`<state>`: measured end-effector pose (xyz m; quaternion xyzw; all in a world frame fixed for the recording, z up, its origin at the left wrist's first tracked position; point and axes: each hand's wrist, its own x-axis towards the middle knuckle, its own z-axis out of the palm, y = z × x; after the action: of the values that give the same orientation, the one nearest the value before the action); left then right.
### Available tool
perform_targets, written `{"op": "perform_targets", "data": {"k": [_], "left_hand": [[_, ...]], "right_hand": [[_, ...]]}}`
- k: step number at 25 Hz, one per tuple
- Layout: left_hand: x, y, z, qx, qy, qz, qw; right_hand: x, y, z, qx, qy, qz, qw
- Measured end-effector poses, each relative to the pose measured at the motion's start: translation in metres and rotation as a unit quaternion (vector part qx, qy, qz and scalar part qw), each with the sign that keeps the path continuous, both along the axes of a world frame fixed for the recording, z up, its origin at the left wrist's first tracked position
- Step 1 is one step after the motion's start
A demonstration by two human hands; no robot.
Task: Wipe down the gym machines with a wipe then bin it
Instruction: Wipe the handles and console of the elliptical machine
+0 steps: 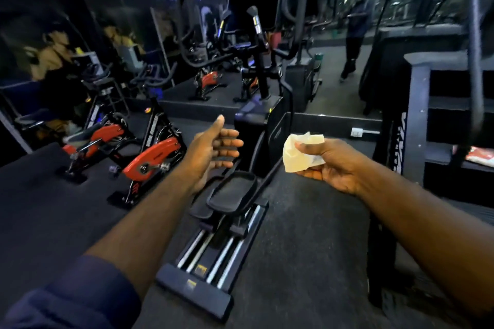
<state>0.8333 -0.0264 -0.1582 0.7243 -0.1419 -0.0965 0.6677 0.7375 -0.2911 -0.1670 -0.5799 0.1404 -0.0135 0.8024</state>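
The left hand (213,149) was held out empty, fingers spread and thumb raised, touching nothing; the right hand (331,163) was pinched around a crumpled wipe (299,155), thumb pressed on top; the wipe was carried clear of every surface, above the elliptical machine (230,195), likely kept ready for its next pass; red spin bikes (149,160) were seen at left; no bin was spotted.

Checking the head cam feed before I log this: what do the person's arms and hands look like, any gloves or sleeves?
Both hands, left hand and right hand, are bare, no gloves. A dark navy sleeve is pushed up the left arm; no watch or rings visible.
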Motion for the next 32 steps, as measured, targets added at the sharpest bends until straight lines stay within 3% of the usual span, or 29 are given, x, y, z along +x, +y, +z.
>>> {"op": "perform_targets", "data": {"k": [16, 23, 29, 31, 32], "left_hand": [[0.542, -0.182, 0.122, -0.039, -0.094, -0.063, 0.993], [0.74, -0.275, 0.204, -0.026, -0.141, -0.116, 0.983], [0.842, -0.359, 0.278, -0.029, -0.221, -0.124, 0.967], [0.869, -0.386, 0.293, -0.031, -0.237, -0.118, 0.964], [0.881, -0.401, 0.298, -0.037, -0.244, -0.111, 0.963]], "right_hand": [[0.533, -0.159, 0.137, -0.18, -0.082, -0.085, 0.977], [0.712, -0.234, 0.212, -0.273, -0.101, -0.134, 0.947], [0.815, -0.304, 0.295, -0.403, -0.176, -0.18, 0.88], [0.841, -0.324, 0.323, -0.466, -0.195, -0.202, 0.839], [0.856, -0.334, 0.336, -0.511, -0.208, -0.233, 0.801]]}}
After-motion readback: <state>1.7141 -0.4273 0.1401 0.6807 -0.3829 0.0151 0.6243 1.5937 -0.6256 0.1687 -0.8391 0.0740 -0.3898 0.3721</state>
